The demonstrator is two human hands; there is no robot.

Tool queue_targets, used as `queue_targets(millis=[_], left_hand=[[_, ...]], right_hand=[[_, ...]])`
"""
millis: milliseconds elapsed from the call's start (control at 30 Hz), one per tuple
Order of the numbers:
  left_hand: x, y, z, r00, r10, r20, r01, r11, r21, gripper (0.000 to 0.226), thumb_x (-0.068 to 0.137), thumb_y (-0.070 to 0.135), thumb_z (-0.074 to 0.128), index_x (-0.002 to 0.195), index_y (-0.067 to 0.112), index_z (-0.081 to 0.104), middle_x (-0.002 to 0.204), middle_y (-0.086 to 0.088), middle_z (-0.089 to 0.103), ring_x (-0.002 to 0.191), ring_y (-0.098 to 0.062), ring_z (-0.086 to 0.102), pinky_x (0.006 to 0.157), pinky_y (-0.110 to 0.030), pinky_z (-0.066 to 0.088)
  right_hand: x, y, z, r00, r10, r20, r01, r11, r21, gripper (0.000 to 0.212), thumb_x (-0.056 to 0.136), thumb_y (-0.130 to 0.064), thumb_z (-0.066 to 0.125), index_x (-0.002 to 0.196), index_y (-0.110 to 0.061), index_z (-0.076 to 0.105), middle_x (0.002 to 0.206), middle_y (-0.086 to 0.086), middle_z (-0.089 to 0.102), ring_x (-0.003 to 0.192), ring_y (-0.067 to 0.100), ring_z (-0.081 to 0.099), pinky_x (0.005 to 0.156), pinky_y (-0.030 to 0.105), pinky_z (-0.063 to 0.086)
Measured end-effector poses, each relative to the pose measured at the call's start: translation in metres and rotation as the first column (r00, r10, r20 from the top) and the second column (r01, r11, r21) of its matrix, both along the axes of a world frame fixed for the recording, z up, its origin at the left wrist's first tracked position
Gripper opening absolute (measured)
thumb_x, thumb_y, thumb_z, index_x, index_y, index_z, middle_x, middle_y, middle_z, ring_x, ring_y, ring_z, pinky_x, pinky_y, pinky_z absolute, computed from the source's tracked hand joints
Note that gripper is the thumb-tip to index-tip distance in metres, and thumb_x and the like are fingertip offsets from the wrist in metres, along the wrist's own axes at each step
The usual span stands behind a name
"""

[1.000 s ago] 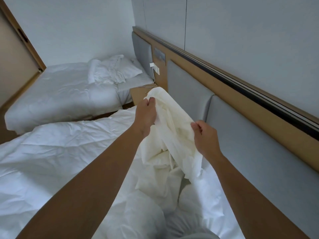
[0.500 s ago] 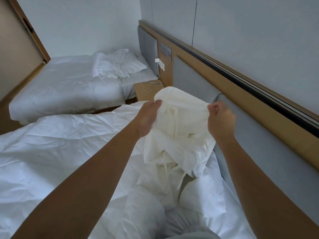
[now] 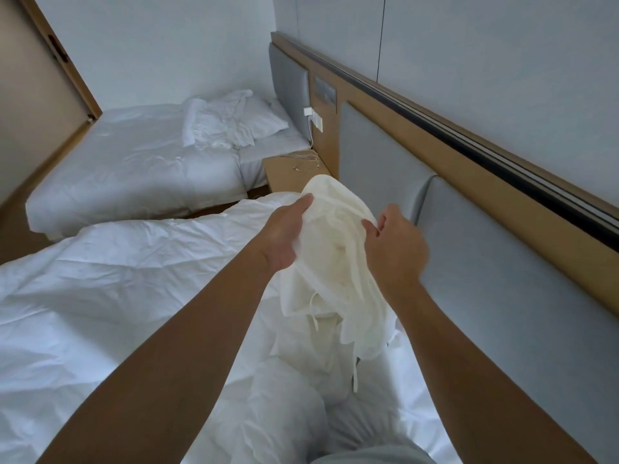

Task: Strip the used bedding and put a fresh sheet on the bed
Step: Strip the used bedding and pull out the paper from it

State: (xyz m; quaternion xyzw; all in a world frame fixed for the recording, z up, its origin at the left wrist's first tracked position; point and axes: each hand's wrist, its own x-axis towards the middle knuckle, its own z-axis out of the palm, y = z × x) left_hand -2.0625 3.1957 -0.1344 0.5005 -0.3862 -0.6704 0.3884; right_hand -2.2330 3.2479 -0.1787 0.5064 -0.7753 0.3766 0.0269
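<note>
Closing in on the left hand (image 3: 286,236), the right hand (image 3: 398,249) has narrowed the gap, both gripping the cream cover (image 3: 338,272) bunched above the duvet (image 3: 100,296) beside the headboard (image 3: 385,182), so stripping seems under way.

The crumpled fabric cover (image 3: 335,249) is seen in plain cream, set against the brighter white duvet (image 3: 117,296). The far bed (image 3: 134,169) is dressed wholly in white. The padded headboard panels (image 3: 502,279) are coloured pale grey and framed in tan wood trim (image 3: 435,152), which is topped by a black strip (image 3: 502,159). The nightstand (image 3: 284,172) is finished in matching tan.
</note>
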Motion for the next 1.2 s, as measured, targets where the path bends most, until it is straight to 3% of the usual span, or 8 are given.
queue_targets(millis=[167,267,500,633,800,1000,1133,1200], left_hand=[[-0.003,-0.001,0.001,0.999,-0.042,-0.018,0.043,0.998,0.050,0.046,0.097,0.052,0.060,0.125,0.016,0.069,0.113,-0.007,0.076,0.107,-0.026,0.072,0.101,-0.044,0.053],[-0.002,0.000,0.000,0.998,-0.060,-0.035,0.062,0.996,0.062,0.048,0.097,0.052,0.058,0.128,0.016,0.068,0.117,-0.009,0.074,0.110,-0.027,0.071,0.104,-0.044,0.051],[0.008,0.001,-0.005,0.996,-0.082,-0.042,0.084,0.994,0.066,0.051,0.099,0.052,0.056,0.130,0.013,0.066,0.120,-0.012,0.073,0.113,-0.030,0.069,0.107,-0.046,0.049],[0.010,0.002,-0.005,0.993,-0.085,-0.078,0.090,0.994,0.067,0.053,0.100,0.051,0.055,0.131,0.009,0.064,0.123,-0.016,0.071,0.116,-0.032,0.067,0.106,-0.046,0.050],[0.008,-0.003,-0.003,0.999,-0.024,-0.034,0.024,0.999,0.023,0.048,0.098,0.053,0.057,0.125,0.015,0.068,0.116,-0.010,0.074,0.108,-0.028,0.071,0.101,-0.044,0.053],[-0.004,-0.017,0.004,0.974,0.140,0.178,-0.122,0.986,-0.112,0.051,0.096,0.061,0.054,0.123,0.019,0.066,0.115,-0.002,0.072,0.106,-0.023,0.069,0.097,-0.043,0.055],[-0.028,-0.035,0.042,0.924,0.281,0.258,-0.200,0.933,-0.298,0.055,0.101,0.059,0.043,0.123,0.012,0.061,0.106,0.000,0.064,0.103,-0.023,0.062,0.087,-0.037,0.052],[-0.041,-0.047,0.076,0.881,0.365,0.301,-0.222,0.881,-0.418,0.052,0.105,0.050,0.041,0.128,0.007,0.059,0.121,-0.008,0.062,0.115,-0.029,0.059,0.100,-0.041,0.049]], right_hand=[[0.006,-0.004,0.006,0.990,-0.076,0.118,0.076,0.997,0.011,0.023,0.095,-0.039,0.059,0.087,-0.020,0.049,0.073,-0.005,0.058,0.068,0.020,0.057,0.060,0.035,0.049],[0.020,-0.005,0.007,0.945,0.168,0.282,-0.156,0.986,-0.064,0.021,0.091,-0.038,0.062,0.080,-0.022,0.055,0.073,-0.011,0.060,0.070,0.011,0.060,0.069,0.032,0.050],[0.026,-0.009,-0.002,0.845,0.438,0.306,-0.460,0.888,0.000,0.039,0.094,-0.007,0.053,0.130,-0.019,0.058,0.127,-0.002,0.063,0.118,0.018,0.056,0.104,0.031,0.044],[0.021,-0.019,-0.011,0.808,0.529,0.261,-0.560,0.826,0.059,0.022,0.090,-0.030,0.067,0.108,-0.018,0.071,0.115,-0.007,0.063,0.105,0.012,0.054,0.088,0.026,0.043],[0.010,-0.021,-0.016,0.818,0.511,0.264,-0.550,0.829,0.103,0.017,0.103,-0.034,0.049,0.108,-0.022,0.059,0.089,-0.010,0.059,0.085,0.015,0.057,0.073,0.028,0.042],[-0.025,-0.020,0.051,0.853,0.471,0.223,-0.421,0.876,-0.236,0.017,0.106,-0.027,0.042,0.091,-0.022,0.046,0.072,-0.012,0.046,0.065,0.005,0.044,0.057,0.023,0.029],[-0.078,-0.014,0.152,0.900,0.404,0.167,-0.270,0.814,-0.514,0.018,0.105,-0.026,0.043,0.087,-0.023,0.046,0.073,-0.014,0.043,0.061,-0.006,0.044,0.060,0.014,0.034],[-0.104,-0.008,0.207,0.904,0.394,0.166,-0.207,0.742,-0.638,0.022,0.103,-0.028,0.043,0.082,-0.024,0.043,0.074,-0.010,0.042,0.064,0.000,0.039,0.064,0.021,0.035]])
